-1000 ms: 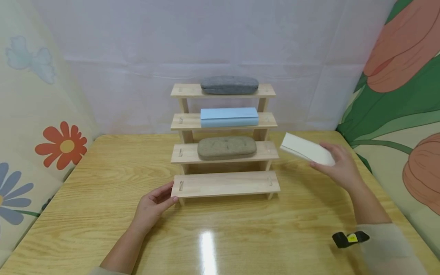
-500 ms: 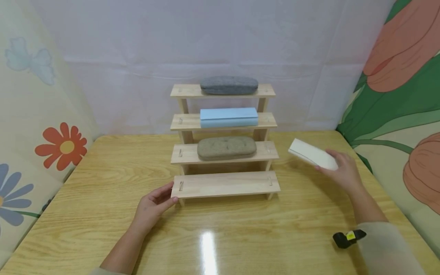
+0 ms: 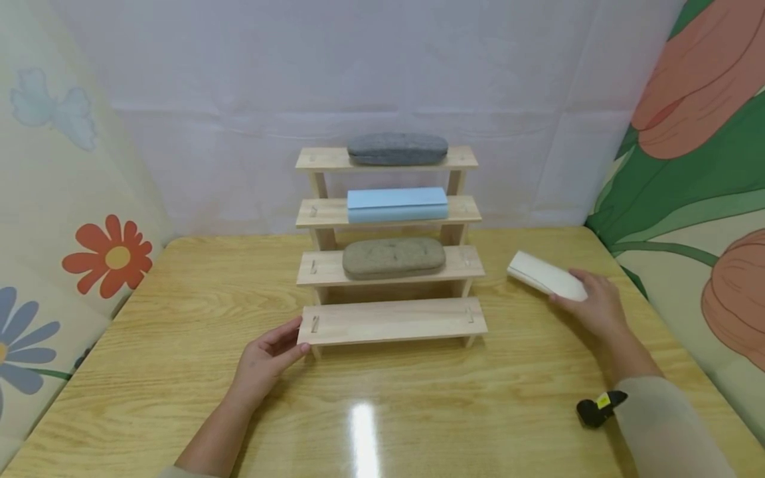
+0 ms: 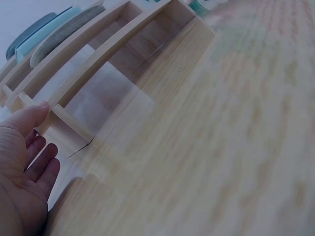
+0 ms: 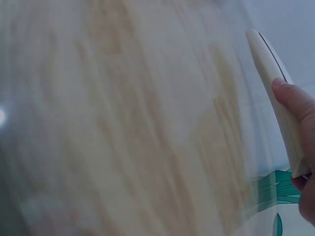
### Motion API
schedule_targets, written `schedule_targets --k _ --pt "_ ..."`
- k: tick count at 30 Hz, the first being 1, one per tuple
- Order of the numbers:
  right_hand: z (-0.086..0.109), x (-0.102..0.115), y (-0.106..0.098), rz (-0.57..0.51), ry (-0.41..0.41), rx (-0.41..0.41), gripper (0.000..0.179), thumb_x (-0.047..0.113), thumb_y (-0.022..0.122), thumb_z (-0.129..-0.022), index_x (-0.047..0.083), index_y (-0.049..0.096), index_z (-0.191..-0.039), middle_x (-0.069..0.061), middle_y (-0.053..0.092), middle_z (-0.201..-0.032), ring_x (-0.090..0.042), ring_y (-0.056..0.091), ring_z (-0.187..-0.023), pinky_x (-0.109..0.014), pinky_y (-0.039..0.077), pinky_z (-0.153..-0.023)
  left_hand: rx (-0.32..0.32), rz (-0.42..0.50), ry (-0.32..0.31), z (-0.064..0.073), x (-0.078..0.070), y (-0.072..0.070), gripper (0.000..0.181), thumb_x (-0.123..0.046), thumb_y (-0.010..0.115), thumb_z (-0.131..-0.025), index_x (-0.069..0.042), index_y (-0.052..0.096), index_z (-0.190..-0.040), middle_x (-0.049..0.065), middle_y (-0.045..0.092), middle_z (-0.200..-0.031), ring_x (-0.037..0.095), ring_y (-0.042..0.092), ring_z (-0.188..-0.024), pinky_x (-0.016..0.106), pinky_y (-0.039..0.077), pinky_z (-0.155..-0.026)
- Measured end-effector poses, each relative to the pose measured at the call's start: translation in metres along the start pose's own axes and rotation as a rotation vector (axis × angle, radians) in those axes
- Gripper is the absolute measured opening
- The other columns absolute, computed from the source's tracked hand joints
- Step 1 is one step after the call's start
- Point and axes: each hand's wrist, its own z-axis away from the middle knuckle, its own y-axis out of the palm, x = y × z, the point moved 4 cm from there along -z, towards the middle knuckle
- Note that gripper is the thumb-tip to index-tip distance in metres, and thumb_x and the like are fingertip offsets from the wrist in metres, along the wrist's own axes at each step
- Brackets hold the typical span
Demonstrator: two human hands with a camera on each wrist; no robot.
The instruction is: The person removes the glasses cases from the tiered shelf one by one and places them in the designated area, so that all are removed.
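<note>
A stepped wooden display shelf stands mid-table in the head view. My left hand holds the left end of its lowest step, thumb at the front corner. In the left wrist view, the thumb lies against that end and the other fingers are loosely bent. To the right of the shelf, my right hand grips a white glasses case by its right end. A gap separates this case from the shelf. The right wrist view shows the white case edge-on, with a dark seam, under the thumb.
A grey glasses case lies on the top step, a light blue one below it, then a brown-grey one. The lowest step is bare wood. Printed cloths flank the wood-grain table; a pale cloth hangs behind.
My right hand has carried the white case rightward and a little lower in the head view, away from the shelf. The left hand stays at the lowest step's end.
</note>
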Motion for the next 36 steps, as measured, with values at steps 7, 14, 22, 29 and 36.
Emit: schedule_targets --k 7,14,22,29,36 --pt "-0.004 -0.006 0.005 0.022 0.008 0.033 0.084 0.045 0.07 -0.087 -0.007 0.038 -0.144 -0.037 0.039 -0.142 -0.055 0.033 -0.127 -0.065 0.03 -0.104 0.002 0.008 0.012 -0.001 0.001 0.0 0.057 -0.012 0.074 -0.087 0.005 0.053 -0.136 -0.03 0.063 -0.105 -0.008 0.061 -0.1 0.013 0.054 -0.082" --pt "-0.007 -0.012 0.008 0.014 0.024 0.036 0.084 0.047 0.068 -0.088 -0.006 0.037 -0.145 -0.037 0.038 -0.143 -0.055 0.031 -0.129 -0.066 0.029 -0.105 0.001 -0.005 0.001 -0.003 0.003 0.0 0.058 -0.015 0.076 -0.087 0.003 0.053 -0.137 -0.028 0.062 -0.107 -0.008 0.061 -0.1 0.014 0.054 -0.083" --pt "-0.011 -0.016 0.011 0.008 0.046 0.049 0.084 0.047 0.068 -0.088 -0.006 0.036 -0.146 -0.037 0.035 -0.145 -0.056 0.029 -0.131 -0.067 0.027 -0.106 -0.003 -0.009 0.005 -0.001 0.002 -0.001 0.058 -0.015 0.075 -0.087 0.004 0.053 -0.136 -0.021 0.064 -0.113 -0.008 0.061 -0.1 0.013 0.054 -0.083" --pt "-0.015 -0.017 0.013 0.021 0.034 0.065 0.085 0.044 0.071 -0.087 -0.007 0.035 -0.146 -0.037 0.035 -0.145 -0.057 0.028 -0.131 -0.067 0.027 -0.107 0.009 -0.003 -0.002 0.001 0.003 0.0 0.059 -0.015 0.075 -0.087 0.004 0.052 -0.137 -0.027 0.062 -0.109 -0.008 0.061 -0.101 0.014 0.054 -0.084" --pt "-0.016 -0.02 0.016 0.021 0.021 0.053 0.085 0.042 0.073 -0.086 -0.008 0.037 -0.145 -0.037 0.036 -0.145 -0.056 0.03 -0.131 -0.067 0.027 -0.107 0.009 -0.001 0.002 0.0 0.003 0.0 0.059 -0.014 0.075 -0.087 0.005 0.051 -0.137 -0.028 0.062 -0.108 -0.008 0.061 -0.101 0.014 0.054 -0.084"
